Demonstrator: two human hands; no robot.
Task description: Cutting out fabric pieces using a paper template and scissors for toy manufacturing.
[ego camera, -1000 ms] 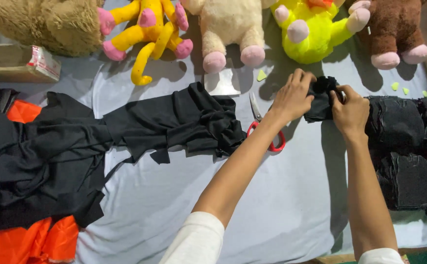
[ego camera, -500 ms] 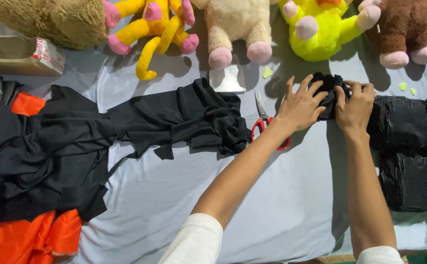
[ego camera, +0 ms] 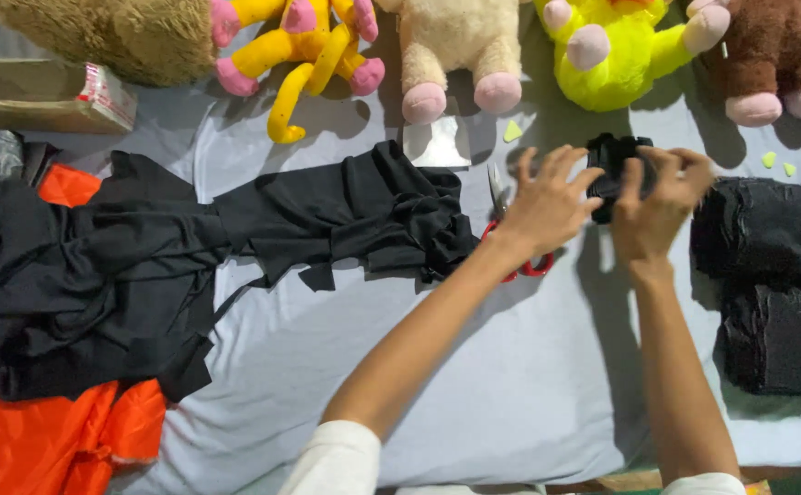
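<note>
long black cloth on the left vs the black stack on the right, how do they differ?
The long black cloth is one big piece, spread loose and crumpled across the sheet; the black stack is small cut pieces piled neatly. The cloth partly covers orange fabric; the stack sits by the sheet's right edge. The cloth's end lies beside the scissors and left hand; the stack lies just right of the right hand. Both are black fabric, untouched by either hand.

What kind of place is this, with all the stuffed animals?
Probably a home sewing or craft spot. A row of plush toys sits along a sheet-covered surface, red-handled scissors lie by cut black fabric, and both hands hold a small black fabric piece.
</note>
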